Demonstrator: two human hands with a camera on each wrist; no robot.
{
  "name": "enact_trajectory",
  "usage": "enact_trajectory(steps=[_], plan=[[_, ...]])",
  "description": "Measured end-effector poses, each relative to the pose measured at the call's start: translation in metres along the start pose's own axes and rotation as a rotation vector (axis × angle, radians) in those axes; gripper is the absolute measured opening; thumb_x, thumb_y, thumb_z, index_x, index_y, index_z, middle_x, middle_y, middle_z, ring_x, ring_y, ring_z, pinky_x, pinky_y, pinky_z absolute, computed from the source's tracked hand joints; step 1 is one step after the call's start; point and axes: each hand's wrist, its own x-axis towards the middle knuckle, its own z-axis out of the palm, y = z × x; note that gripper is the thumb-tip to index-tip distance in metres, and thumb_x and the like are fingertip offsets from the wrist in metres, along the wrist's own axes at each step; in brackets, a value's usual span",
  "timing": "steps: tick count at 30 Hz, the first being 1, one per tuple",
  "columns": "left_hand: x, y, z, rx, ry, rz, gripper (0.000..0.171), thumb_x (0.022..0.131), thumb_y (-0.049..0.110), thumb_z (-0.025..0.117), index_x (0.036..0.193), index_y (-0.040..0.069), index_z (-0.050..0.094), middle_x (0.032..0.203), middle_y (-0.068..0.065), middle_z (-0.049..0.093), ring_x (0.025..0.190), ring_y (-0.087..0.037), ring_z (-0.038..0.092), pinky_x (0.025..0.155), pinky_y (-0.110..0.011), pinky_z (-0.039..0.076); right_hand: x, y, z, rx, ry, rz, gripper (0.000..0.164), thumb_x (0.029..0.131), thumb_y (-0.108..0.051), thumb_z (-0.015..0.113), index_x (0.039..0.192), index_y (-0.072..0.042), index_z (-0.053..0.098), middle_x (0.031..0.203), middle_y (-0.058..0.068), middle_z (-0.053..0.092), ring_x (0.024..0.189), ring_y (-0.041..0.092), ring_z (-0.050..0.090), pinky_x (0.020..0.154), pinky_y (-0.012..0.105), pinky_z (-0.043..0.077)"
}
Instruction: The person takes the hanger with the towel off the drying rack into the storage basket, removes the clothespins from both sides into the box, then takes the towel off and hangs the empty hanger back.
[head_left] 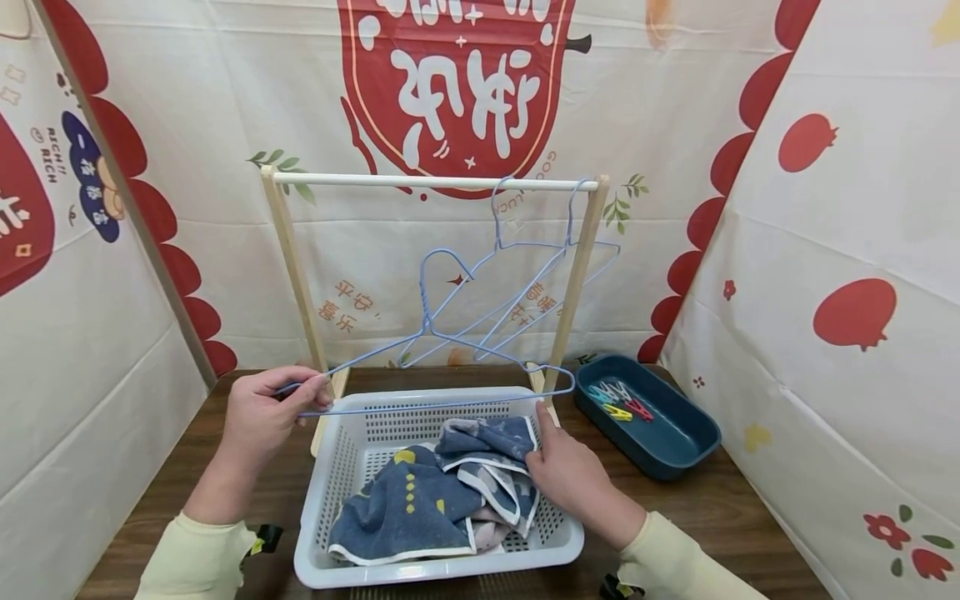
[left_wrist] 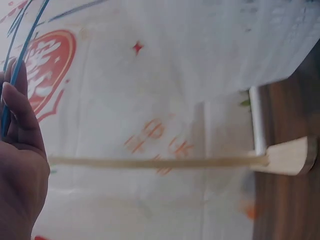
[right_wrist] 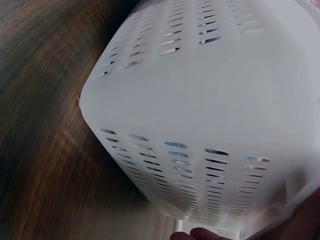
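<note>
My left hand [head_left: 266,408] pinches one end of a blue wire hanger [head_left: 450,407] between thumb and fingers. The hanger is held up over the back of a white plastic basket [head_left: 438,571], its hook pointing upward. Inside the basket lie rumpled blue cloths with white edging, one [head_left: 405,508] with yellow spots and another [head_left: 487,442] at the back right. My right hand [head_left: 573,471] lies at the basket's right rim with the index finger stretched forward and the thumb beside the cloth. In the right wrist view, only fingertips [right_wrist: 197,234] show past the basket wall.
Behind the basket stands a wooden rack with a white rail [head_left: 420,181]; two blue hangers [head_left: 570,243] hang at its right end. On the right, a dark blue tray [head_left: 678,446] holds several coloured clothespins [head_left: 618,412]. Printed cloth walls [head_left: 787,375] surround the table [head_left: 172,508].
</note>
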Motion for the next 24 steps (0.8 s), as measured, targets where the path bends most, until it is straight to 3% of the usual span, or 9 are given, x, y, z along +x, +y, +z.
enact_trajectory(steps=[4,6,8,10,13,20,24], plan=[[-0.001,0.009,-0.02,0.039,-0.004,0.034,0.013,0.093,-0.02,0.075,0.1,-0.009,0.079,0.077,-0.004,0.078,0.058,-0.012,0.067,0.051,-0.02,0.055,0.001,0.001,0.002,-0.008,0.013,-0.008,0.08,0.106,-0.025,0.062,0.175,-0.007,0.026,0.153,0.025,0.062,0.094,0.028,0.068,0.083,0.052,0.062],[-0.001,0.012,-0.03,0.016,-0.003,0.056,0.014,0.093,-0.022,0.075,0.1,-0.011,0.078,0.078,-0.003,0.078,0.059,-0.01,0.068,0.051,-0.018,0.054,0.002,0.001,0.002,-0.003,0.016,-0.011,0.081,0.105,-0.025,0.063,0.175,-0.008,0.026,0.142,0.023,0.068,0.081,0.025,0.062,0.07,0.045,0.057],[-0.002,0.014,-0.04,-0.022,0.007,0.076,0.013,0.092,-0.024,0.074,0.1,-0.013,0.077,0.077,-0.003,0.078,0.059,-0.009,0.07,0.051,-0.017,0.053,0.001,0.001,0.002,0.005,0.011,-0.009,0.082,0.105,-0.025,0.063,0.176,-0.008,0.025,0.121,0.018,0.073,0.074,0.023,0.058,0.062,0.041,0.051],[-0.002,0.016,-0.049,-0.071,0.047,0.072,0.013,0.092,-0.025,0.072,0.098,-0.014,0.076,0.076,-0.005,0.078,0.06,-0.009,0.072,0.049,-0.016,0.052,0.001,0.001,0.003,0.02,0.005,-0.006,0.083,0.105,-0.024,0.063,0.176,-0.009,0.024,0.098,0.011,0.068,0.067,0.023,0.054,0.058,0.039,0.045],[-0.003,0.018,-0.058,-0.132,0.137,0.049,0.012,0.094,-0.024,0.071,0.097,-0.015,0.076,0.074,-0.007,0.078,0.059,-0.011,0.074,0.048,-0.016,0.051,0.001,0.001,0.002,0.026,0.001,-0.003,0.083,0.105,-0.024,0.062,0.176,-0.01,0.022,0.082,0.004,0.057,0.066,0.023,0.052,0.057,0.038,0.043],[-0.002,0.018,-0.068,-0.281,0.324,0.065,0.007,0.097,-0.021,0.069,0.101,-0.026,0.071,0.074,-0.011,0.078,0.062,-0.016,0.078,0.048,-0.017,0.053,0.0,-0.001,0.002,0.042,0.001,0.022,0.084,0.105,-0.026,0.063,0.177,-0.013,0.022,0.081,0.003,0.055,0.064,0.023,0.052,0.055,0.037,0.043],[0.002,0.019,-0.069,-0.292,0.404,0.074,0.015,0.097,-0.017,0.072,0.104,-0.03,0.068,0.075,-0.014,0.077,0.061,-0.018,0.077,0.049,-0.018,0.055,0.0,-0.001,0.002,0.055,-0.004,0.03,0.084,0.106,-0.026,0.064,0.177,-0.014,0.022,0.083,0.004,0.056,0.064,0.023,0.052,0.055,0.037,0.044]])
